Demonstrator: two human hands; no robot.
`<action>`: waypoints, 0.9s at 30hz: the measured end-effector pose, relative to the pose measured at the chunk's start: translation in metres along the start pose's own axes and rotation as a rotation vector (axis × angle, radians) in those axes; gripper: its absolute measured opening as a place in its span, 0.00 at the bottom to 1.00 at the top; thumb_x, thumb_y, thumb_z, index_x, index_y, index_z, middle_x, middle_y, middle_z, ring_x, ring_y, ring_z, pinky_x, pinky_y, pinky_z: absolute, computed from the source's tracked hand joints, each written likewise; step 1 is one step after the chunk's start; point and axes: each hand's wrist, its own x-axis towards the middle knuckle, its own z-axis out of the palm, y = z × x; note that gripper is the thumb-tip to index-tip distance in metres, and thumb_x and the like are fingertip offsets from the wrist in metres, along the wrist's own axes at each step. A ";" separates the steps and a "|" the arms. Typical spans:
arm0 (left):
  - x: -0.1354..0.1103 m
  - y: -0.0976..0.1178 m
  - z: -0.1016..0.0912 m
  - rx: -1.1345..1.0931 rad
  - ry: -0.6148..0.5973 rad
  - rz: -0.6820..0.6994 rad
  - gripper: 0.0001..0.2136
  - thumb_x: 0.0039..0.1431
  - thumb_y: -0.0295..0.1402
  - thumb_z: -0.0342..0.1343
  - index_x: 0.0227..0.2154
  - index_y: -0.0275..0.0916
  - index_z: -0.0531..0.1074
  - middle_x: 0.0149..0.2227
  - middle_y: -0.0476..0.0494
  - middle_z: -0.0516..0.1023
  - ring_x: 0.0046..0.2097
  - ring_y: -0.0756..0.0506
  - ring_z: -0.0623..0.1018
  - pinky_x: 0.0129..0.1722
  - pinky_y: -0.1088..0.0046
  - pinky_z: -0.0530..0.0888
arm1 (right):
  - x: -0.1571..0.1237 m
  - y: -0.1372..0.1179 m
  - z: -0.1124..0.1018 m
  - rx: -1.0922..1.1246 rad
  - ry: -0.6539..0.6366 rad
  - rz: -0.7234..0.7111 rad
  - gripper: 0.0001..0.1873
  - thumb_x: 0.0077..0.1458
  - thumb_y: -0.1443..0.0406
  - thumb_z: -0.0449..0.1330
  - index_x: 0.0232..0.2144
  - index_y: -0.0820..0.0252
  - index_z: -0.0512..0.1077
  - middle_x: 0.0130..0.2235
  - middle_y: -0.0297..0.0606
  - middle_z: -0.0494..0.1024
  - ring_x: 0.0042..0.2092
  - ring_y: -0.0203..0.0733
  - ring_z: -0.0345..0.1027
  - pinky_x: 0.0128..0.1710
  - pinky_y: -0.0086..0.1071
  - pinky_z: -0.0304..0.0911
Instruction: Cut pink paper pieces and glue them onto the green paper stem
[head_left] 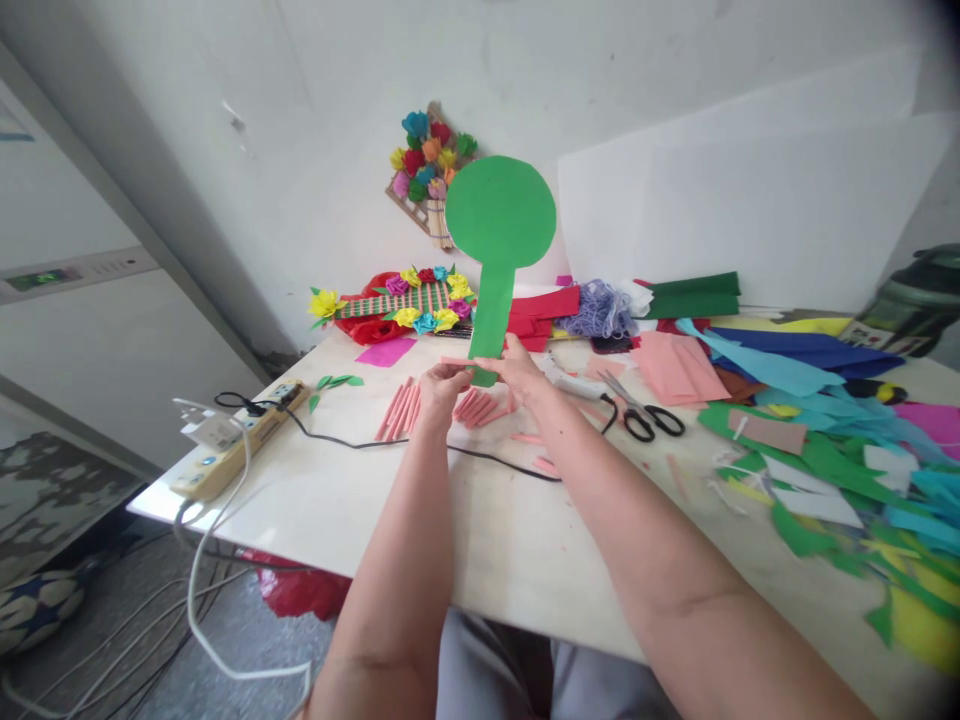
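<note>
A green paddle-shaped cutout [501, 212], a round disc on a straight handle, stands upright above the table. My right hand [519, 370] is closed on the lower end of its handle. My left hand [444, 388] pinches a thin pink paper roll [454, 361], which lies across the handle near its bottom. The fingertips of both hands almost meet there, and part of the roll is hidden behind them. On the table just beyond my wrists lie several more pink paper rolls [397, 410], in one group on each side of my left hand.
Black-handled scissors [643, 412] and a white glue gun [574, 380] lie right of my hands, its black cord crossing the table. A power strip [217, 455] sits at the left edge. Coloured paper scraps [817, 500] cover the right side. A flower-decorated guitar shape [405, 305] rests behind.
</note>
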 end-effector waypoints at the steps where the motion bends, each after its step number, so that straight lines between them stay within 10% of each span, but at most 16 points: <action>1: 0.000 0.000 0.000 0.002 0.003 -0.004 0.13 0.33 0.35 0.64 0.25 0.33 0.75 0.23 0.45 0.76 0.27 0.48 0.74 0.29 0.72 0.68 | -0.002 -0.003 -0.001 0.035 -0.035 0.026 0.28 0.39 0.69 0.62 0.44 0.55 0.59 0.35 0.34 0.74 0.33 0.38 0.69 0.35 0.36 0.67; 27: 0.000 0.002 -0.002 -0.003 -0.022 -0.047 0.14 0.35 0.39 0.64 0.24 0.34 0.75 0.24 0.44 0.76 0.28 0.47 0.75 0.33 0.69 0.72 | -0.006 -0.013 -0.005 0.011 -0.035 0.043 0.28 0.40 0.74 0.61 0.45 0.54 0.58 0.31 0.30 0.74 0.30 0.36 0.70 0.34 0.37 0.69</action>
